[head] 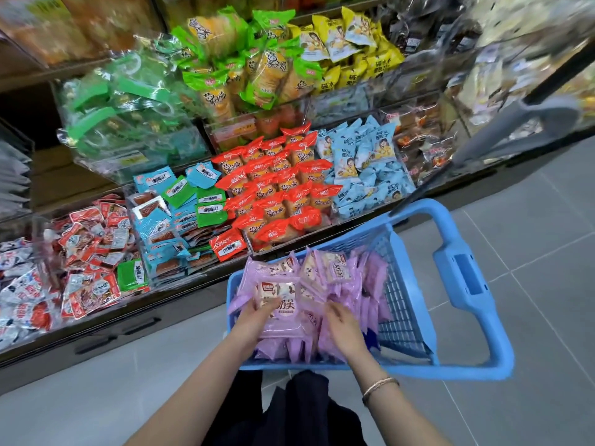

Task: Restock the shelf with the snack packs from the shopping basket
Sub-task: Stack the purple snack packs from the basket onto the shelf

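Snack packs in purple wrappers fill the left and middle of the blue shopping basket, which stands on the floor just in front of the shelf. Most stand on edge in tight rows. The basket's right part shows bare mesh.

One top pack lies face up on the pile. The left hand holds it by its left edge, thumb on the printed face and fingers out of sight beneath. Its long axis runs away from the person toward the shelf. The picture end points at the shelf and the print reads upright from the person's side.

The right hand rests on the packs just right of that pack, fingers pointing forward and left. Whether it pinches anything I cannot tell.

The shelf lies ahead and to the left of both hands, so the left hand is the nearer one and already has the load. The closest bin, holding red-orange packs, sits straight beyond the basket's far rim. No bin of purple packs shows, so the target slot cannot be told. I judge that the coming move is a lift up and forward over the rim, and the pack already points the right way.
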The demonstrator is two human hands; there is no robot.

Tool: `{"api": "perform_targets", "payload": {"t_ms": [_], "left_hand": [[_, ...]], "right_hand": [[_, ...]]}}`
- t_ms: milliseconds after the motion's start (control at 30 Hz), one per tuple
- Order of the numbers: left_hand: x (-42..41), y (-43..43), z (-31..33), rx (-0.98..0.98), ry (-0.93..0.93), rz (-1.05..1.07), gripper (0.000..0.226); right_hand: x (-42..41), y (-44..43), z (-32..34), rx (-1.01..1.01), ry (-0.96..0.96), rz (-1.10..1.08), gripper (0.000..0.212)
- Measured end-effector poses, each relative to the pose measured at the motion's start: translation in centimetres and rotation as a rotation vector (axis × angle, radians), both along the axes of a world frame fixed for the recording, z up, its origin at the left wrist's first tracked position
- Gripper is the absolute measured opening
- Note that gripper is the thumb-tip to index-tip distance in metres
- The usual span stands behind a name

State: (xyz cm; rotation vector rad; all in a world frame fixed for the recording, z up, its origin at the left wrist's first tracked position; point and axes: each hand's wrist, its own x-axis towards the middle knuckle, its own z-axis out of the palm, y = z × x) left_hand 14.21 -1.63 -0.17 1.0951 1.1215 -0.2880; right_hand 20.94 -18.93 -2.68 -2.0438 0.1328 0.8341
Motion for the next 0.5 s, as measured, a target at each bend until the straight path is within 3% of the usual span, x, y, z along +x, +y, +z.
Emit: {"api": "perform_targets", "payload": {"t_ms": [100, 167, 233, 400, 500], "left_hand": [[-1.2, 0.3, -0.2, -0.025, -0.005, -0.003, 0.058], [-1.8, 0.5, -0.3, -0.034, -0.015, 0.016, 0.049], [-2.2, 0.4, -0.1, -0.043, -0.011, 0.04, 0.043], [-2.3, 0.1, 0.8, -0.07, -0.018, 0.056, 0.033], [-2.2, 0.3, 0.8, -0.075, -0.012, 0.042, 0.037]], "right_hand": [[0.4, -3.7, -2.9, -0.211, 0.153, -0.167, 0.026], [0.6, -4.8, -4.5, -0.251, 0.3, -0.14, 0.043], [0.8, -4.6, -5.6, -0.196, 0.439, -0.166, 0.055], [1.1, -3.8, -6.0, -0.168, 0.524, -0.311, 0.043], [1.1, -4.5, -5.1, 0.041, 0.589, -0.499, 0.04]]}}
